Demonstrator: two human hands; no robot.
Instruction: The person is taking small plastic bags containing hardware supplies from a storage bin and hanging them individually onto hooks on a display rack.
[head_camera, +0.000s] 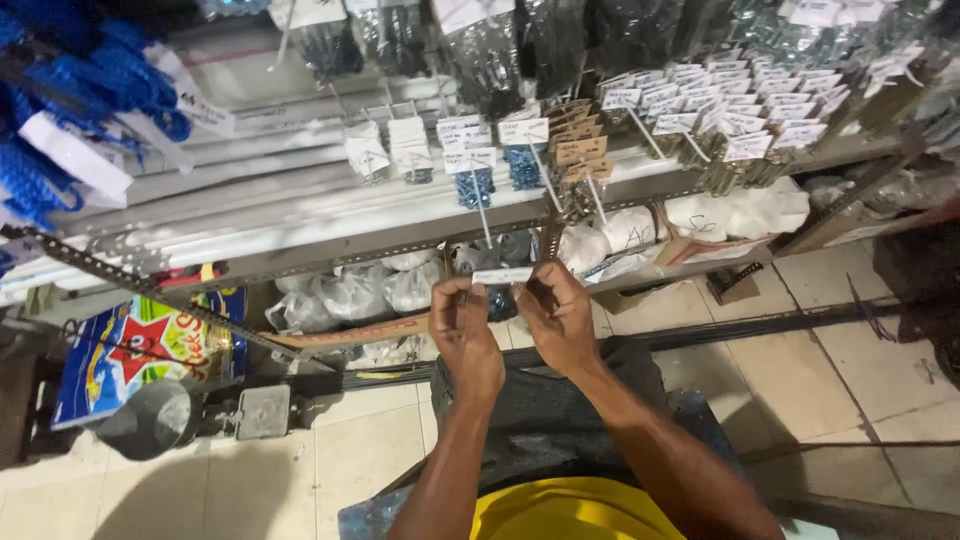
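My left hand (463, 330) and my right hand (558, 315) are raised in front of a shelf, each pinching one end of a small white card label (502, 275) held flat between them. Behind the label hangs a small bag of blue hardware (500, 300), partly hidden by my fingers. Right above, several more small packets with white and brown card labels (523, 131) hang from the metal shelf edge (330, 247).
White pipes (250, 200) lie along the shelf. Blue rope coils (70, 110) hang at the top left. Plastic bags (350, 292) sit below the shelf. A colourful sack (140, 345) and a grey funnel (150, 418) stand on the tiled floor at the left. Long dark rods (780, 325) lie on the floor.
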